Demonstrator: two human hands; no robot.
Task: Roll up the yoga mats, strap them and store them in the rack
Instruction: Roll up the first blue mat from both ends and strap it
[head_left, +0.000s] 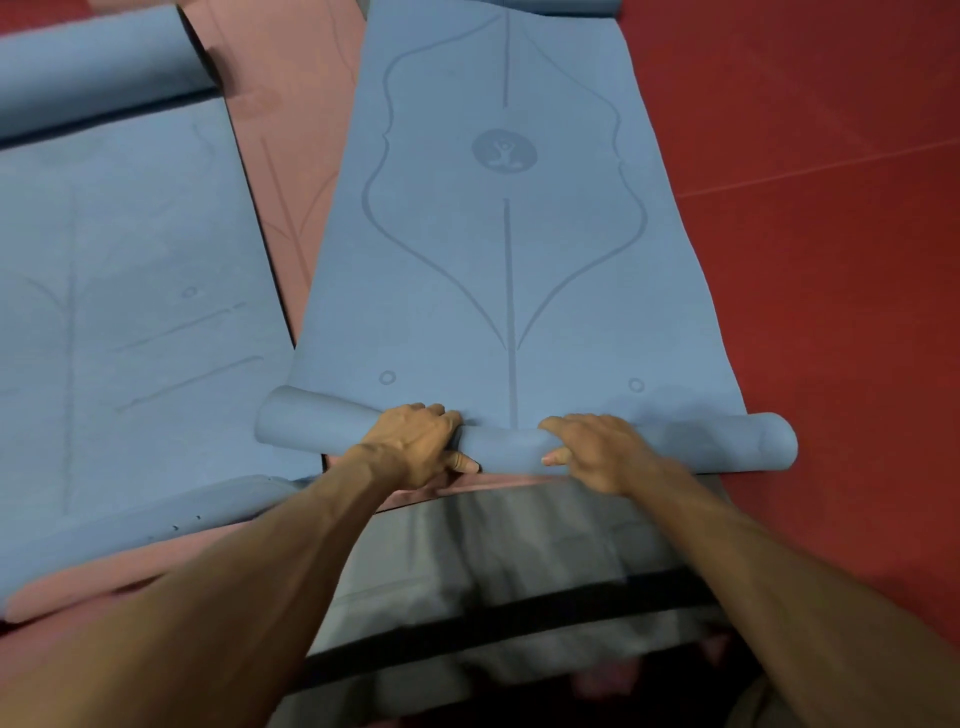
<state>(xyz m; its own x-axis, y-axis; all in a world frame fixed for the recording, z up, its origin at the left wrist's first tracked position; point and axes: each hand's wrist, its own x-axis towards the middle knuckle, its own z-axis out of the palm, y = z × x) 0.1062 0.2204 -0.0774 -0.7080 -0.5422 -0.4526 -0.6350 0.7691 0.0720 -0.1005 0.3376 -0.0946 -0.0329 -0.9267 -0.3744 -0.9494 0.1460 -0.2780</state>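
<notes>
Both my hands grasp the rolled end of the blue yoga mat (509, 260) that lies in front of me on the red floor (831, 234). My left hand (415, 447) curls over the roll (717, 441) left of its middle, fingers across the top and thumb (464, 461) tucked on the near side. My right hand (597, 452) grips it the same way just right of the middle, thumb (555, 457) pointing toward the other one. The roll is short and thick at the mat's near end. The rest of the mat stretches flat away from me, showing its printed lines and round emblem (504, 149). Its far end curls up slightly.

To my left lies a second blue mat (130, 286), mostly flat, with its far end rolled (93, 62) and its near edge lifting a little. A pink mat (296, 130) lies under both, showing in the gap between them and at the near left. Just below my hands is blurred grey fabric (493, 545) with a black band (519, 618) across it; I cannot tell what it is.
</notes>
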